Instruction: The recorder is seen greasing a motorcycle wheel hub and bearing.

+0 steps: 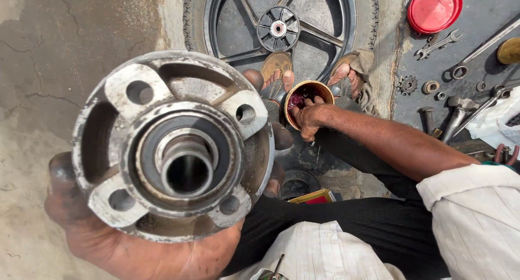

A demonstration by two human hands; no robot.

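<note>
My left hand [130, 247] holds a round grey metal wheel hub [173, 144] up close to the camera, its central tube and several bolt lugs facing me. My right hand [310, 117] reaches down with its fingers dipped into a small round tin [307, 90] holding dark red grease, which stands on the ground between my sandalled feet [281, 74]. The fingertips are hidden inside the tin.
A black spoked wheel with tyre [279, 28] lies on the ground ahead. To the right lie a red lid [434, 8], spanners [439, 44], a small sprocket [407, 85], nuts and sockets. A yellow-red box [314, 196] sits by my legs.
</note>
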